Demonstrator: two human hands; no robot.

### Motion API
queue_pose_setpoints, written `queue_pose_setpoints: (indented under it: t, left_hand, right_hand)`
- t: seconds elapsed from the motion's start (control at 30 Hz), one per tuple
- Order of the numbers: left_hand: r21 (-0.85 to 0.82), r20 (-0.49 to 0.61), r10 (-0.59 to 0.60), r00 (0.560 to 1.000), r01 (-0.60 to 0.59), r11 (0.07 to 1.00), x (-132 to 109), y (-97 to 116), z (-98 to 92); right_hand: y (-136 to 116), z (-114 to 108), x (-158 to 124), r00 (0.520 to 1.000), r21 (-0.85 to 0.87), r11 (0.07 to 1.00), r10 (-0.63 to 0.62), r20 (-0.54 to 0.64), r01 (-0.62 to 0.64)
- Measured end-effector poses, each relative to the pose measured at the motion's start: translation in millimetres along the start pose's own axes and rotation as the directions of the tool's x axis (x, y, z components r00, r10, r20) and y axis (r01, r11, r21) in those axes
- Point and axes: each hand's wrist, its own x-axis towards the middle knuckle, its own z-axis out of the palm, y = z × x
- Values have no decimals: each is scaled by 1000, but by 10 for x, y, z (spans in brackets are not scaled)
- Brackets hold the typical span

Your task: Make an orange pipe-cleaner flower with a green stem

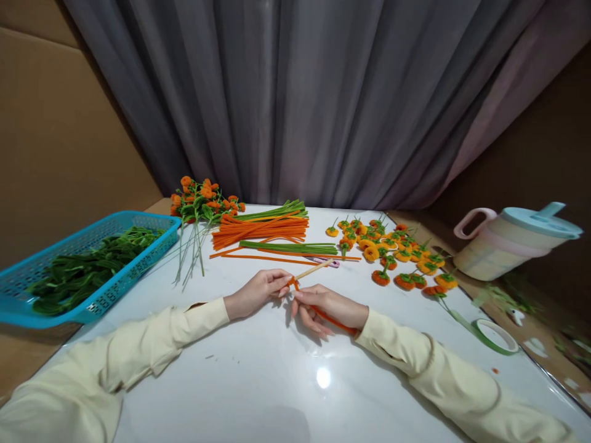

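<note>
My left hand [256,292] is closed in a pinch on a thin wooden stick [313,269] that points up and to the right over the white table [258,381]. My right hand [330,307] is closed on an orange pipe cleaner [335,321], whose end meets the stick between my two hands, at the fingertips. Both arms wear cream sleeves and rest on the table.
A blue basket [99,295] of green pieces stands at the left. Orange and green pipe cleaners [261,231] lie behind my hands, with stemmed orange flowers [203,200] beside them. Several small orange flower heads [392,252] lie at the right, near green tape [496,335] and a lidded jug [512,240].
</note>
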Motion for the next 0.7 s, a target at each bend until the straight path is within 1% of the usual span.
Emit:
queue_pose_setpoints:
  t: [0.1,0.2,0.27,0.33,0.37,0.47,0.53,0.57,0.63,0.7]
  left_hand:
    - [236,-46,76,996,-63,970,-10,-12,7]
    - [454,-54,170,984,-128,882,-27,-16,-5]
    - [571,-37,234,971,-172,803,-34,-11,-25]
    - [689,17,302,953,-230,687,-37,-11,-55]
    - [747,60,338,939,-267,609,-37,-17,-74]
    - [870,231,423,876,-381,314,-38,-59,-140]
    - [897,332,437,836,-424,129,-42,-97,-180]
    - [898,371,431,823,-436,60,-45,-113,-196]
    - [888,425,424,800,-460,-23,-51,-131,-221]
    - [868,467,435,770,-492,-63,-55,-130,-235]
  right_hand:
    - [7,6,-3,1000,-6,1000,29,-6,-29]
    - [-8,4,-6,999,15,999,40,-12,-40]
    - [-23,-5,-7,999,38,999,34,-19,-34]
    - [-34,-21,-5,999,52,998,32,-20,-31]
    - [-35,-30,-4,999,56,998,36,-15,-35]
    - [-25,-49,-3,998,64,996,66,0,-65]
    - [-9,-55,-6,997,72,994,82,1,-82]
    - [-2,-58,-9,997,80,993,82,1,-82]
    - [8,-73,-15,997,105,992,74,17,-75]
    - [4,-105,-21,996,152,985,78,30,-82]
